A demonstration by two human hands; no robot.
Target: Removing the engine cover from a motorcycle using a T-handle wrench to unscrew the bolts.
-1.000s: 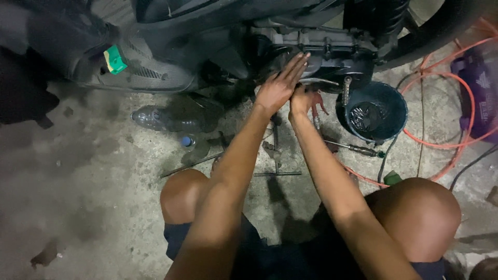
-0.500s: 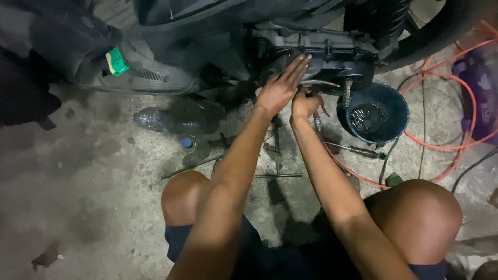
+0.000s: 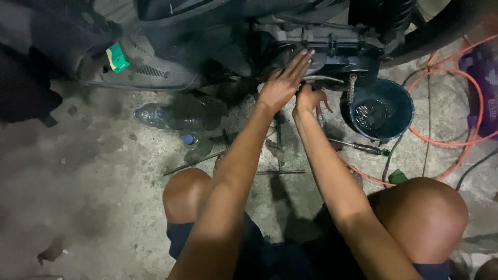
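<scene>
A: Where are the hands?

B: Both are up at twelve o'clock, under the dark engine casing [image 3: 332, 52] of a scooter. The left hand [image 3: 282, 85] lies flat and released, fingers [image 3: 301, 59] stretched out against the casing. The right hand [image 3: 308, 99] sits just beside it at three o'clock, clenched around a thin metal tool [image 3: 321, 79] whose end runs under the casing; what kind of tool, I cannot tell.

A: And around them?

B: At three o'clock of the right hand stands a dark blue bucket [image 3: 402, 101] holding dark liquid. An orange hose [image 3: 451, 78] loops past it. Below the hands, at six o'clock, a screwdriver [image 3: 358, 146] and a T-shaped wrench [image 3: 279, 150] lie on the concrete floor [image 3: 104, 197]. At nine o'clock lies a clear plastic bottle [image 3: 166, 116], with a blue cap [image 3: 190, 139] near it.
</scene>
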